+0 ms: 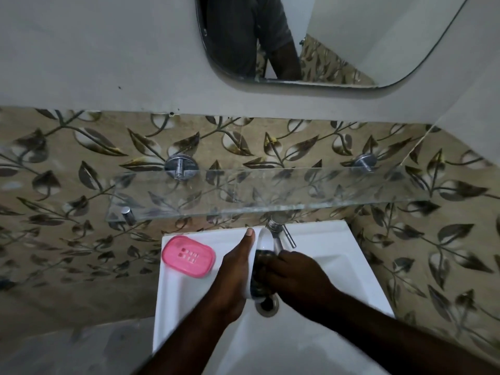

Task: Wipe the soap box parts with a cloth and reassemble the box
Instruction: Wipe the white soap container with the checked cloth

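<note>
A pink soap box part (188, 256) with slots in its face lies on the left rim of the white sink (338, 269). Over the basin my left hand (235, 274) holds a white soap box part (266, 239) on edge, with the thumb stretched along its rim. Inside that white part sits a dark cloth (260, 269), which my right hand (296, 277) grips and presses against it. The cloth's lower end hangs toward the drain (267, 307). Most of the white part is hidden by my hands and the cloth.
A chrome tap (281, 231) stands at the back of the sink, just beyond the white part. A glass shelf (270, 193) juts from the leaf-patterned tile wall above it. A mirror (338, 36) hangs higher up.
</note>
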`<action>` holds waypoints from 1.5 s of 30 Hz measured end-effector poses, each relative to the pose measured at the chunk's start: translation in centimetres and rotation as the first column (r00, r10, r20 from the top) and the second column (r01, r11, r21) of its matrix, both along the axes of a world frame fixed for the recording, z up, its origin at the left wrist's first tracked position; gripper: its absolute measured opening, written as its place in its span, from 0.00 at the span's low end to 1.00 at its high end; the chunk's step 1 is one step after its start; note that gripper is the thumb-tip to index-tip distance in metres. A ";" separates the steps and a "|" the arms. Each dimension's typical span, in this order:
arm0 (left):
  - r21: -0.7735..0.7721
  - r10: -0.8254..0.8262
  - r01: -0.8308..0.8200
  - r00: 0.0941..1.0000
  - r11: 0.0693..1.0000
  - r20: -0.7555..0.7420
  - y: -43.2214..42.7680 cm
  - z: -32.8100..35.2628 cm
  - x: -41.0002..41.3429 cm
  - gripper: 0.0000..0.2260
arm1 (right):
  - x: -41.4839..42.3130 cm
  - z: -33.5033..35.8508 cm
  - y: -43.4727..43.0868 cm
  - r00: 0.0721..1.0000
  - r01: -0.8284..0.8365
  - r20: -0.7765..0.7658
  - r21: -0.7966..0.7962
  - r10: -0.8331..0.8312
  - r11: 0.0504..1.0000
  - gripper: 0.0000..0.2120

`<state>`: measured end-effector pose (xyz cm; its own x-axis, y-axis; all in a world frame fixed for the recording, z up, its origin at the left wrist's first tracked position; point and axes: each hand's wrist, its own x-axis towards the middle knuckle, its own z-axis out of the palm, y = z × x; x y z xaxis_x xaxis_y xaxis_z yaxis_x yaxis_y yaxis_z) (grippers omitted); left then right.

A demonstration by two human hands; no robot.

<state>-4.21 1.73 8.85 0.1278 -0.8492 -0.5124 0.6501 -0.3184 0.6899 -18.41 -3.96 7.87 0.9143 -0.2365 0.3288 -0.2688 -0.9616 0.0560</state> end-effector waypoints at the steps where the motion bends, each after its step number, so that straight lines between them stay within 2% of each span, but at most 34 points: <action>1: 0.000 0.019 -0.019 0.998 1.000 -0.064 0.1 0.5 -0.4 0.27 | -0.1 0.4 -0.8 0.999 0.027 0.039 -0.046 -0.025 0.999 0.12; 3: 0.001 0.063 -0.063 0.990 0.998 -0.123 0.2 1.3 -1.1 0.25 | 0.1 1.3 -2.0 0.995 0.073 0.068 -0.075 -0.068 0.995 0.18; 5: -0.015 0.062 -0.064 0.992 0.998 -0.109 0.1 1.1 -1.3 0.23 | 0.3 1.5 -2.0 0.995 0.101 0.003 -0.048 -0.101 0.994 0.17; 8: 0.036 0.125 -0.124 0.992 0.992 -0.030 -0.1 0.0 -0.8 0.20 | 1.6 1.5 -0.9 0.957 0.277 -0.141 0.169 -0.255 0.946 0.23; 10: 0.070 0.143 -0.148 0.987 0.986 0.067 0.1 -1.1 -0.5 0.19 | 2.2 0.9 -0.1 0.915 0.402 -0.185 0.330 -0.359 0.854 0.21; 12: 0.091 0.129 -0.144 0.980 0.985 0.154 0.6 -1.8 -0.7 0.18 | 2.6 0.4 0.5 0.906 0.421 -0.179 0.465 -0.382 0.779 0.18; 15: 0.104 0.128 -0.148 0.976 0.984 0.176 1.6 -2.3 -1.1 0.15 | 2.2 0.0 1.4 0.913 0.401 -0.208 0.618 -0.351 0.676 0.08; 17: 0.081 0.139 -0.161 0.963 0.984 0.232 1.9 -2.0 -1.2 0.15 | 2.2 0.4 2.5 0.921 0.364 -0.216 0.775 -0.324 0.517 0.03; 19: 0.001 0.138 -0.144 0.948 0.990 0.287 1.8 -1.6 -1.1 0.14 | 2.2 1.1 3.7 0.914 0.344 -0.225 0.871 -0.338 0.350 0.10; 21: -0.061 0.139 -0.126 0.939 0.990 0.316 1.8 -1.4 -1.1 0.15 | 2.1 1.7 4.4 0.899 0.338 -0.239 0.912 -0.367 0.233 0.12; 23: -0.104 0.161 -0.134 0.933 0.985 0.321 1.8 -1.3 -1.1 0.20 | 2.2 2.6 4.4 0.895 0.289 -0.220 0.948 -0.387 0.131 0.08; 25: -0.149 0.194 -0.155 0.934 0.977 0.299 1.6 -1.0 -0.9 0.24 | 2.5 3.5 4.3 0.887 0.167 -0.157 0.986 -0.435 -0.015 0.07; 27: -0.192 0.198 -0.150 0.945 0.970 0.261 1.4 -0.5 -0.5 0.24 | 3.0 4.2 4.0 0.847 0.006 -0.098 0.985 -0.523 -0.174 0.06; 29: -0.197 0.168 -0.122 0.957 0.973 0.238 1.1 0.0 -0.3 0.23 | 3.4 4.2 3.1 0.755 -0.182 -0.086 0.925 -0.650 -0.334 0.10; 31: -0.197 0.148 -0.102 0.962 0.975 0.232 1.2 -0.1 -0.4 0.23 | 4.1 4.4 2.1 0.666 -0.338 -0.120 0.831 -0.736 -0.441 0.14; 33: -0.203 0.131 -0.087 0.968 0.975 0.213 1.4 -0.3 -0.5 0.23 | 4.7 4.6 1.9 0.631 -0.391 -0.112 0.809 -0.768 -0.439 0.14; 34: -0.202 0.134 -0.090 0.968 0.975 0.212 1.5 -0.3 -0.4 0.23 | 4.8 4.6 2.2 0.629 -0.389 -0.059 0.839 -0.775 -0.380 0.11; 36: -0.213 0.152 -0.108 0.967 0.971 0.204 1.5 -0.4 0.3 0.22 | 4.4 4.8 3.6 0.674 -0.228 0.005 0.953 -0.739 -0.201 0.04; 37: -0.220 0.162 -0.116 0.965 0.969 0.205 1.4 -0.4 0.7 0.23 | 4.2 4.9 4.3 0.720 -0.118 -0.004 0.985 -0.694 -0.128 0.05; 38: -0.224 0.170 -0.121 0.962 0.967 0.214 1.4 -0.4 1.1 0.24 | 4.0 4.8 4.8 0.776 -0.058 -0.022 0.993 -0.631 -0.105 0.06; 40: -0.228 0.166 -0.110 0.956 0.967 0.241 1.3 -0.3 1.3 0.24 | 3.7 5.0 4.2 0.805 -0.084 -0.034 0.982 -0.592 -0.170 0.08; 42: -0.219 0.104 -0.047 0.962 0.975 0.254 1.2 0.1 0.8 0.23 | 4.1 5.4 2.7 0.723 -0.229 -0.022 0.936 -0.691 -0.269 0.11; 43: -0.221 0.085 -0.029 0.965 0.975 0.250 1.2 0.2 0.5 0.24 | 4.4 5.6 2.3 0.678 -0.276 -0.011 0.923 -0.735 -0.268 0.12; 45: -0.249 0.086 -0.025 0.968 0.968 0.237 1.0 0.3 0.6 0.23 | 4.7 5.7 2.8 0.669 -0.268 0.053 0.948 -0.742 -0.174 0.09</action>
